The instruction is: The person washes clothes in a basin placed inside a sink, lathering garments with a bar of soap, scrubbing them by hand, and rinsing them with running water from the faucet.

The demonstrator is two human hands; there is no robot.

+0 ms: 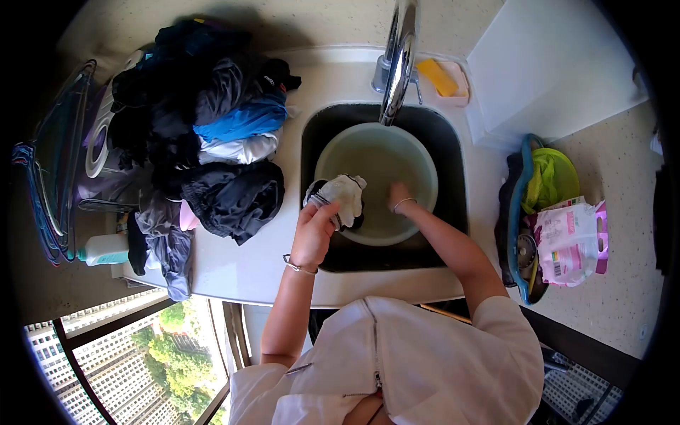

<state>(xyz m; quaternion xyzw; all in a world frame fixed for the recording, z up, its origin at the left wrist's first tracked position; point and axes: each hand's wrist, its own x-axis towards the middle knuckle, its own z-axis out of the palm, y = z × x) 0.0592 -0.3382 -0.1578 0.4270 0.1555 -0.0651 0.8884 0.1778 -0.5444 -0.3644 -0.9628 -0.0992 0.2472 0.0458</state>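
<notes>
Whitish, dark-edged, bunched cloth [347, 198], gripped by left fingers [327, 213]; right hand [400, 196] in murky water [379, 153], grasp unclear.

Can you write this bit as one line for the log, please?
left hand: holding bunched white-and-dark cloth over basin | right hand: in cloudy water, grip unclear | basin: in sink

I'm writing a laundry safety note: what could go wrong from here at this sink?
The cloth bundle in the left hand, held over the basin, might slip and splash. The bracelet just above the right hand, close to the cloudy water, could get wet or snag fabric. The black garment on the counter beside the sink might catch drips.
</notes>
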